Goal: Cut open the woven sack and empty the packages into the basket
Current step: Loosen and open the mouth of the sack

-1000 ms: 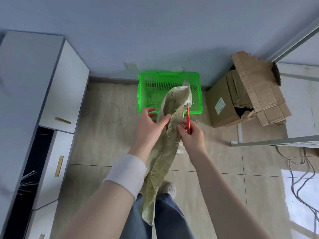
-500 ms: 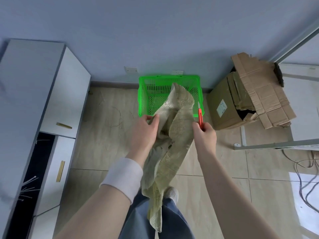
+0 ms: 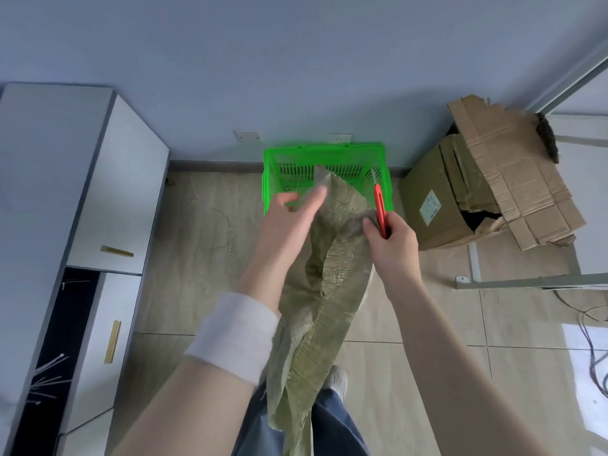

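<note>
The olive woven sack [image 3: 332, 274] hangs limp between my arms, its top corner over the green plastic basket [image 3: 273, 179] on the floor by the wall. My left hand [image 3: 289, 222] lies against the sack's upper left edge with fingers stretched out and blurred, so I cannot make out a grip. My right hand [image 3: 391, 241] is shut on a red utility knife [image 3: 380, 209] with its blade pointing up over the basket's right rim, and its thumb pinches the sack's right edge. No packages show in the part of the basket I can see.
A torn cardboard box [image 3: 460, 199] stands right of the basket. White cabinets with gold handles [image 3: 108, 205] line the left side. A metal frame leg [image 3: 526, 281] and cables [image 3: 589, 324] lie at the right. My legs and a shoe [image 3: 339, 380] are below the sack.
My left hand has moved up and right along the sack and its fingers have stretched out. My right hand with the knife has shifted slightly inward, staying at the sack's right edge.
</note>
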`<control>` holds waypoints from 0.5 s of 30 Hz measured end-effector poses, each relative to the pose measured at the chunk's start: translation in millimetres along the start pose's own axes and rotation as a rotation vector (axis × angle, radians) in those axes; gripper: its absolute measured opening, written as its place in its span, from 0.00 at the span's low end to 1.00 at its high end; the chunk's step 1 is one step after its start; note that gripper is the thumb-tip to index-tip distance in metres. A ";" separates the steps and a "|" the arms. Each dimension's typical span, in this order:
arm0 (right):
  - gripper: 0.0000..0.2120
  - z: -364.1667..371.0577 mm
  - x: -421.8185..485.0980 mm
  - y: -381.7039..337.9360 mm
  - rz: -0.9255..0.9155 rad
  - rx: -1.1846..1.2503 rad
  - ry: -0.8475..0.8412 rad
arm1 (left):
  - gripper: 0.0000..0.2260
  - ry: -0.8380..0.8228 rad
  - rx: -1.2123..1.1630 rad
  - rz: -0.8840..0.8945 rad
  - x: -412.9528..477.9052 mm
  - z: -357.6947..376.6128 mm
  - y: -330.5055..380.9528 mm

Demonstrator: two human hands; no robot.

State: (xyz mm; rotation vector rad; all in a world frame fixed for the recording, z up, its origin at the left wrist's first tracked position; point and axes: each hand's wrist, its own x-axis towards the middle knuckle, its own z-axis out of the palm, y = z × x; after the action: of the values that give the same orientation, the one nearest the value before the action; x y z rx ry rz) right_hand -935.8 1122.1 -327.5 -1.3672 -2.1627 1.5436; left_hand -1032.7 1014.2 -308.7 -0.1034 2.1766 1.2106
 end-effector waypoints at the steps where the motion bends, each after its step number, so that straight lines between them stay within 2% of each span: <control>1: 0.11 0.4 -0.6 0.8 -0.015 -0.005 -0.004 | 0.29 -0.031 0.083 0.009 4.6 3.3 8.8; 3: 0.11 -0.1 -1.6 2.2 -0.013 0.002 0.000 | 0.32 -0.080 0.237 0.025 17.8 9.7 13.0; 5: 0.10 -3.5 -1.8 3.6 0.036 0.024 0.022 | 0.22 -0.140 0.343 0.029 28.7 9.8 5.1; 7: 0.09 -8.4 0.6 6.5 0.135 0.044 0.058 | 0.11 -0.148 0.309 0.034 33.2 6.0 -5.5; 8: 0.10 -10.6 1.7 7.0 0.190 0.059 0.074 | 0.09 -0.135 0.271 0.042 33.0 3.9 -9.8; 11: 0.07 -14.6 3.0 6.6 0.284 0.112 0.064 | 0.13 -0.119 0.154 0.043 26.8 4.6 -18.9; 14: 0.07 -12.0 0.3 0.2 0.234 0.079 0.032 | 0.19 -0.107 0.132 0.045 19.0 12.2 -26.0; 15: 0.10 -9.7 0.8 -1.4 0.202 0.054 0.021 | 0.19 -0.111 0.107 0.049 16.0 14.4 -26.7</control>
State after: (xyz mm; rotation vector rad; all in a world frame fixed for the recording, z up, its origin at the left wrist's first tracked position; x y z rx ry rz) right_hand -931.4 1129.2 -322.1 -1.6198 -2.0080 1.6335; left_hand -1028.8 1013.9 -342.8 0.0613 2.1528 1.0979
